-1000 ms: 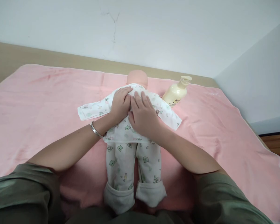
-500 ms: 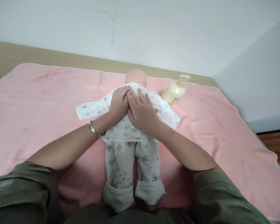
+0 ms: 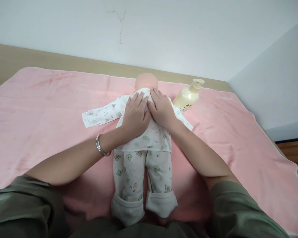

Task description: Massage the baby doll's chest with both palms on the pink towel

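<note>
A baby doll (image 3: 146,82) lies face down, its head pointing away from me. It wears a white printed shirt (image 3: 149,140) and matching trousers (image 3: 134,172) with turned-up cuffs. My left hand (image 3: 136,115) rests flat on the left side of the doll's back, fingers stretched out. Higher up on the right side, my right hand (image 3: 162,107) also lies flat on the shirt, its fingertips close to the neck. The thumbs nearly meet at the middle of the back. Neither hand grips anything.
A cream pump bottle (image 3: 187,97) leans beyond the doll's right sleeve. Beneath everything is a pink blanket (image 3: 52,109) spread over a wooden surface (image 3: 52,59). A white wall (image 3: 164,36) stands behind, and another wall (image 3: 275,79) rises at the right.
My right hand has slid up and to the right, toward the doll's neck and shoulder. My left hand has moved slightly down and to the right. The doll stays in place.
</note>
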The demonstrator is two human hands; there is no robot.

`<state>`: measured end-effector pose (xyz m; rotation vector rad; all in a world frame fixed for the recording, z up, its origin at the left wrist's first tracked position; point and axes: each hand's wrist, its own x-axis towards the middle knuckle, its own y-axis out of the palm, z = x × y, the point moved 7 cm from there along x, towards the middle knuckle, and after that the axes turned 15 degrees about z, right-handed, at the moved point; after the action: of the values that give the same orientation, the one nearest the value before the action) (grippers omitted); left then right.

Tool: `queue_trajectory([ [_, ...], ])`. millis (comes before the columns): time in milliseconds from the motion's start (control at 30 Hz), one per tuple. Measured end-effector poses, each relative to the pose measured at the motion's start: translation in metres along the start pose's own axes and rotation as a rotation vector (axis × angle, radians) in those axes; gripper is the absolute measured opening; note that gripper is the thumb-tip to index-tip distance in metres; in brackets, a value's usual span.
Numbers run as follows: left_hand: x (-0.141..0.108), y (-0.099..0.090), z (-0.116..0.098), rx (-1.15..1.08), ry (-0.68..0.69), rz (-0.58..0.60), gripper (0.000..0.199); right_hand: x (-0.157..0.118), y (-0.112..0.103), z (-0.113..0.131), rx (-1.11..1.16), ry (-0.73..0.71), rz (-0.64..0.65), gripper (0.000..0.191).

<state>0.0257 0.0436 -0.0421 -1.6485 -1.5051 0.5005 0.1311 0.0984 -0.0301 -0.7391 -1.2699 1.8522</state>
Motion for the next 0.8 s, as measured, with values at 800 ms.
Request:
queue_trajectory([
  [800, 0.020, -0.006, 0.027, -0.061, -0.034, -0.051, 0.047, -0.024, 0.006, 0.026, -0.080, -0.026, -0.090, 0.061],
])
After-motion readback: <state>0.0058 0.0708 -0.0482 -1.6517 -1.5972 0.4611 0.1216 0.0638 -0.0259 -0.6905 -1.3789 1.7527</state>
